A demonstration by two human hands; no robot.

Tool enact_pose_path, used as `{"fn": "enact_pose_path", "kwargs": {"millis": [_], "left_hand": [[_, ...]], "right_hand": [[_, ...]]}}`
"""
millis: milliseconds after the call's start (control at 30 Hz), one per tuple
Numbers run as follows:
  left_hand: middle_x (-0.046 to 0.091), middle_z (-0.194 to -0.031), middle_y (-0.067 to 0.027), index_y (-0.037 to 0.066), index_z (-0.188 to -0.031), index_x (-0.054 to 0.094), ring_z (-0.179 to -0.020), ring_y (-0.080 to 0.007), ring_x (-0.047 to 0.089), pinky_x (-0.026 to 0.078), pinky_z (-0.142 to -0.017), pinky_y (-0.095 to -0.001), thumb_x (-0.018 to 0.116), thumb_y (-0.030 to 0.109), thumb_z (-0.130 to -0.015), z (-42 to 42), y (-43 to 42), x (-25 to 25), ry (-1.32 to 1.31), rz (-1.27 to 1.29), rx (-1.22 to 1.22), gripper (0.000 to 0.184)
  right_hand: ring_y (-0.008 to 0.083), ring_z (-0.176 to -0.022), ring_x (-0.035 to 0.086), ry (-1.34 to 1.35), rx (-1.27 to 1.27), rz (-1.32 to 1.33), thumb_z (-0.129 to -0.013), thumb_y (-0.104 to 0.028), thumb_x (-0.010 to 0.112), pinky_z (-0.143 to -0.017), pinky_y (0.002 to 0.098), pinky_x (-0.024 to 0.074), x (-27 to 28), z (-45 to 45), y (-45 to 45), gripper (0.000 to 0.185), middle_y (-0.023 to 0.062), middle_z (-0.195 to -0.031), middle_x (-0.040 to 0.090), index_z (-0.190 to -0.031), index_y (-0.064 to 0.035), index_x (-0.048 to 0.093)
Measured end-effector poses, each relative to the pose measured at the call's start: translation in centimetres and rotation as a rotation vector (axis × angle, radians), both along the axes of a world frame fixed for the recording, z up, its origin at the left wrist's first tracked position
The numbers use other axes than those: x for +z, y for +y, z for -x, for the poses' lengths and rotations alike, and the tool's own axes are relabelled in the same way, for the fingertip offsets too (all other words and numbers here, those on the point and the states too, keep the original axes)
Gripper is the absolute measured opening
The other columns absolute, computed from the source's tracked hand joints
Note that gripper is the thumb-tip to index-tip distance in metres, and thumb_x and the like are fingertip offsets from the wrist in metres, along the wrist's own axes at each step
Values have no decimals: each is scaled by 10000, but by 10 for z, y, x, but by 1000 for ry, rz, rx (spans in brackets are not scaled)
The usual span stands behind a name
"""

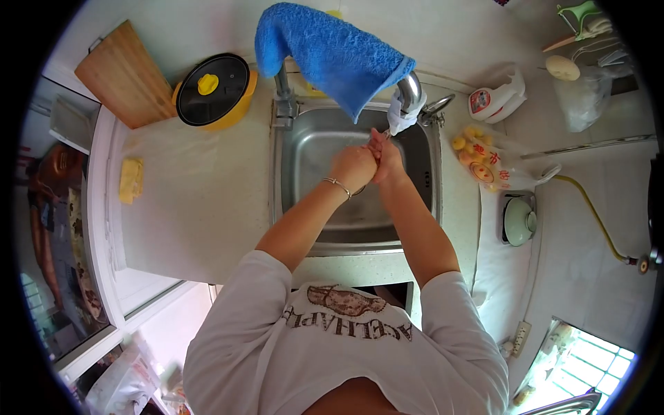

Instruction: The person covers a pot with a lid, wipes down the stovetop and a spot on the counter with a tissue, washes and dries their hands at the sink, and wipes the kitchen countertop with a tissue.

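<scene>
My left hand [354,168], with a bracelet on its wrist, is pressed against my right hand [390,160] over the steel sink [304,166]. The fingers of both hands are closed and bunched together; what lies between them, if anything, is hidden. Just above them hangs the spout of the faucet [409,90], with a white cloth [401,114] wrapped round its end. A blue towel [325,52] is draped over the faucet's upper pipe and hangs at the sink's back edge.
On the left of the counter [200,187] are a yellow pot with a black lid [211,90], a wooden cutting board [124,76] and a folded yellow cloth [130,180]. To the right stand a white bottle [499,98], a bag of yellow fruit [484,155] and a lidded bowl [519,221].
</scene>
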State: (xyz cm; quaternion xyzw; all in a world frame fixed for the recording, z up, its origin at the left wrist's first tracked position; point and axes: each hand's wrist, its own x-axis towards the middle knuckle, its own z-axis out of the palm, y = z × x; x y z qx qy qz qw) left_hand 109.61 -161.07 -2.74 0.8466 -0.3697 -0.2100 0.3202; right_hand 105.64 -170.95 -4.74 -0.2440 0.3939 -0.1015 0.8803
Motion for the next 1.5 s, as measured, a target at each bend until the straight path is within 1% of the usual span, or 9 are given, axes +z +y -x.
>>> {"fn": "enact_pose_path", "kwargs": {"millis": [133,267,467,600,667,700,1067,1300,1500], "left_hand": [[596,-682,-60,66,-810,611,-543,-165,538,453,-509,-308,560,253,-880,-6,-6,-7,717,80,171,207],[553,-685,-24,81,-877,617,-530,-128,476,395,-491,-234,555,274,-901,1,-17,-24,1978,1075,219,204],[545,-710,-91,39,-1034,511,-564,-206,490,406,-540,-294,440,486,-910,0,-43,-19,2037,1390,478,469],[528,-692,-72,35,-961,530,-564,-186,497,392,-495,-293,455,390,-895,-6,-62,-63,1595,1042,552,368],[552,-665,-58,34,-901,542,-553,-195,534,436,-513,-331,503,272,-870,3,-60,-32,418,727,316,243],[613,-760,-111,61,-912,504,-692,-256,619,472,-612,-395,565,126,-813,0,-57,-16,718,574,289,133],[645,-741,-128,76,-763,591,-715,-336,611,442,-621,-447,515,304,-837,-9,-35,-26,-429,-121,-55,251],[587,-1000,-116,98,-1041,502,-765,-284,604,489,-728,-384,539,229,-803,20,-10,36,1808,1066,471,274],[597,-887,-115,48,-963,546,-754,-246,590,490,-677,-385,437,382,-839,28,-8,-3,2008,1150,352,373]], "right_hand": [[208,-688,533,-246,191,-71,-941,-349,480,-837,362,467,-19,5,-11,322,5,-606,465,-751,-94,528],[217,-762,573,-297,31,-95,-892,-424,527,-784,362,480,31,9,35,358,22,-701,524,-1040,-99,549],[215,-788,567,-663,4,-102,-776,-527,607,-736,365,483,29,32,75,644,61,-843,546,-1221,-97,430],[237,-676,506,-487,-107,-571,-876,-509,459,-691,404,464,11,29,67,527,85,-785,533,-1138,-53,479],[232,-685,521,-203,-247,-318,-944,-489,316,-684,391,468,27,28,76,510,93,-775,538,-1078,-37,510],[236,-731,552,-177,-185,-248,-962,-511,185,-688,392,481,31,33,77,599,108,-798,559,-1048,-22,522],[225,-904,589,47,-17,207,-902,-239,569,-773,350,506,41,24,62,320,90,-999,583,-1129,-22,510],[143,-561,389,-421,-453,-357,-856,-123,500,-471,228,335,34,-13,23,231,20,-609,363,-666,-110,370],[113,-410,330,-303,-193,-1,-864,-187,570,-370,251,261,27,-32,30,280,-15,-503,349,-632,-115,430]]}}
